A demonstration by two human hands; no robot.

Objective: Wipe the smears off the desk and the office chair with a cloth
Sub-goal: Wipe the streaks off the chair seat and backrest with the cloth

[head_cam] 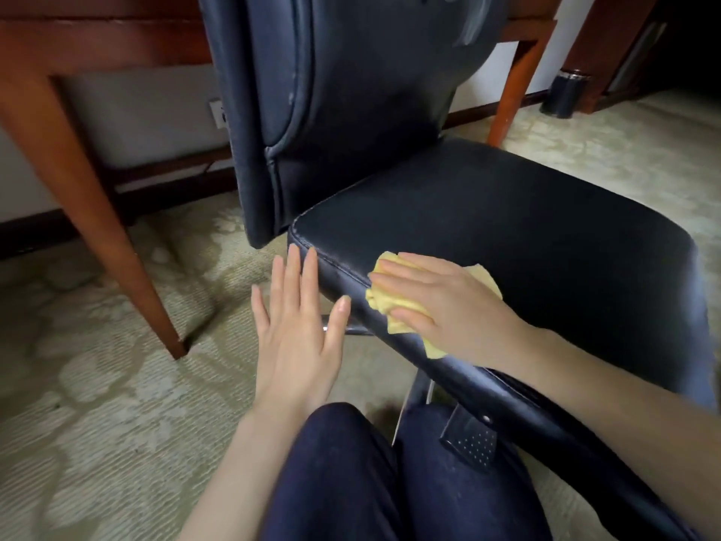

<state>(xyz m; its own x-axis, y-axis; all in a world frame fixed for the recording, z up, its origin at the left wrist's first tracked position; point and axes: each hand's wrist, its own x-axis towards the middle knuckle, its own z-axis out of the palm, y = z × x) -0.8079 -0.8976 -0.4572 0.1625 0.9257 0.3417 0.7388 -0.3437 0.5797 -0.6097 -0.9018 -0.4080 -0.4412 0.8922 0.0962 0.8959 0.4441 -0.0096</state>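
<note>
No legible text, label, brand mark, number or sign is found in view. The office chair, the cloth and the wall socket show no readable marking.

I see an office chair covered in black leather, smooth and a bit shiny, worn pale along the seams. The yellow cloth looks soft and crumpled. The desk is smooth red-brown wood. The carpet looks rough and matt. The post under the seat is shiny metal.
</note>
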